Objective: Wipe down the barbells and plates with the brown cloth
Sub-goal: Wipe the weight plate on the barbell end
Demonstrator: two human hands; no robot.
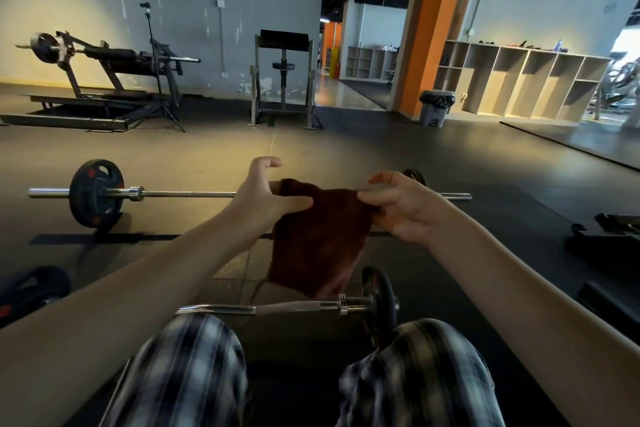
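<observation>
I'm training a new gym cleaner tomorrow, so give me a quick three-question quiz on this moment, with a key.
1. True or false: the brown cloth is pressed against the long barbell.
2. Which hands hold the cloth? A) left only B) right only C) both
3. Fill in: the curl bar lies on the floor just in front of the person's ____.

Key
1. False: the cloth hangs in the air, spread between the hands.
2. C: the left hand and right hand each pinch an upper corner.
3. knees
</observation>
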